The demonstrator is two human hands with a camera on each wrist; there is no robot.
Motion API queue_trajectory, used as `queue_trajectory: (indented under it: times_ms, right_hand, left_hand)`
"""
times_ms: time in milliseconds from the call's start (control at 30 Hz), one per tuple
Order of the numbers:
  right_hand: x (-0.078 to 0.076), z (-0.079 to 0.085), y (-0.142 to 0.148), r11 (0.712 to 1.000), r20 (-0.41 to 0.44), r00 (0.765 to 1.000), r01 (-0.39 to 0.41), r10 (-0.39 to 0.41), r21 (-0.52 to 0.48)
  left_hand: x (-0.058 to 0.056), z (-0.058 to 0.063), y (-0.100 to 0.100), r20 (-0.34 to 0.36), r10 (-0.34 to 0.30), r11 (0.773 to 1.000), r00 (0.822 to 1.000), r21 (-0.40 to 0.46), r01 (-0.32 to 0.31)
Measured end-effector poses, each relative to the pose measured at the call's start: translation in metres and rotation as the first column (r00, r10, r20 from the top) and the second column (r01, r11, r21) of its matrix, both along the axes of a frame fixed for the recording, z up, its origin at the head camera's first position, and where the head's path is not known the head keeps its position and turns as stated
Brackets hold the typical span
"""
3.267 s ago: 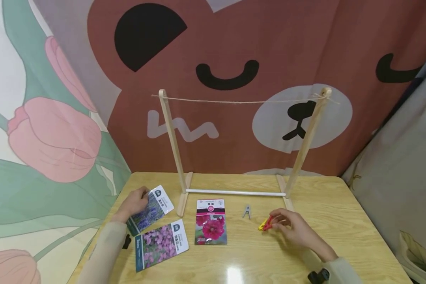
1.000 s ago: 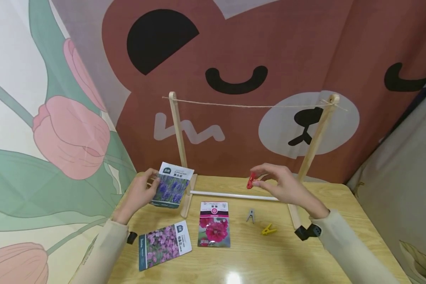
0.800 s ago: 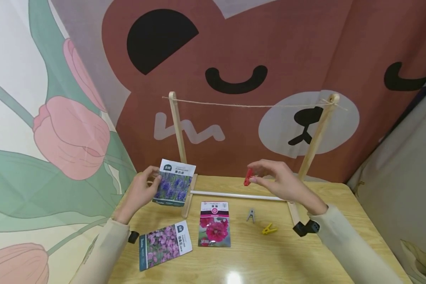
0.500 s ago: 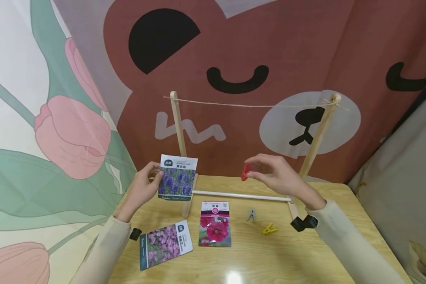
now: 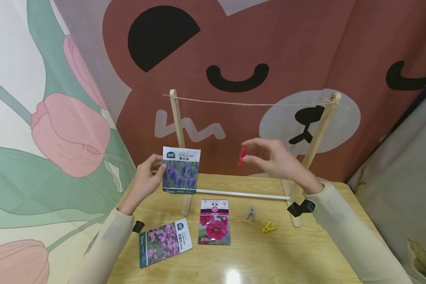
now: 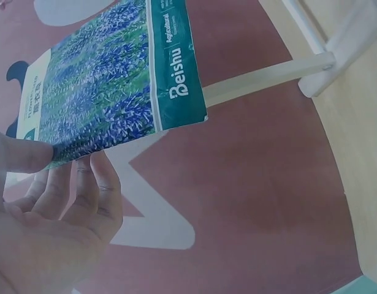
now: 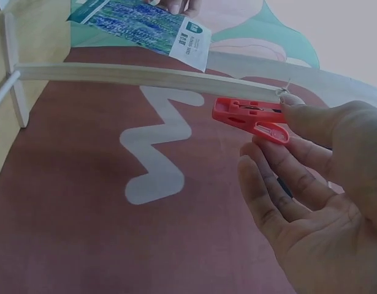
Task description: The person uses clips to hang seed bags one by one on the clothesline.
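My left hand (image 5: 146, 178) pinches the left edge of a seed packet (image 5: 181, 172) with purple-blue flowers, held upright in the air before the left wooden post. In the left wrist view the thumb lies on the front of the seed packet (image 6: 108, 79), fingers behind it. Between thumb and fingertips my right hand (image 5: 277, 161) pinches a red clothespin (image 5: 241, 157), raised above the table and apart from the packet. The right wrist view shows the red clothespin (image 7: 249, 116) side-on. Both things are below a string (image 5: 241, 104) tied between two wooden posts.
On the table (image 5: 255, 260) lie a pink-flower seed packet (image 5: 165, 243), a magenta-flower packet (image 5: 214, 223), a grey clothespin (image 5: 251, 213) and a yellow clothespin (image 5: 269, 227). A white rod (image 5: 241, 194) joins the feet of the wooden stand. A bear-print curtain (image 5: 230, 47) hangs behind.
The purple-flower packet has been lifted off the table and turned upright. The red clothespin has come away from the yellow one, rising and moving left. Both hands have kept rising over the last half second.
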State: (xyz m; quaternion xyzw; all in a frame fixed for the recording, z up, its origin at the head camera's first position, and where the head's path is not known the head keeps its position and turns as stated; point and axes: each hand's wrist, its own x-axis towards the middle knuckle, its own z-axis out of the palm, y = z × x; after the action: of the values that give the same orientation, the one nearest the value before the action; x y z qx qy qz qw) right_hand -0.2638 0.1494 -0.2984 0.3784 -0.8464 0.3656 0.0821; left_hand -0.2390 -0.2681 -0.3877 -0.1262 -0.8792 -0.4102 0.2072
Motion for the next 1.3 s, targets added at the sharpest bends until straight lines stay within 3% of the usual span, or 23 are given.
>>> queue_trajectory:
  times_ms: [300,567,933,1300]
  right_hand:
    - [-0.008,0.024,-0.01,1.0,-0.033,0.999,-0.013,0.013,-0.007]
    - [-0.01,0.038,-0.022,0.999,-0.033,0.999,-0.032,0.031,-0.02]
    - [-0.016,0.06,-0.031,1.0,-0.046,0.999,0.007,-0.009,-0.024]
    - [-0.023,0.081,-0.042,0.999,-0.049,0.999,0.022,-0.024,-0.037]
  left_hand:
    - [-0.005,0.009,0.008,-0.028,-0.011,1.0,1.0,-0.005,0.011]
    - [-0.01,0.012,0.016,-0.071,0.018,1.0,0.997,0.025,-0.017]
    - [-0.019,0.019,0.027,-0.139,0.067,0.996,0.988,0.063,-0.059]
    - [-0.026,0.028,0.034,-0.171,0.069,0.995,0.983,0.087,-0.055]
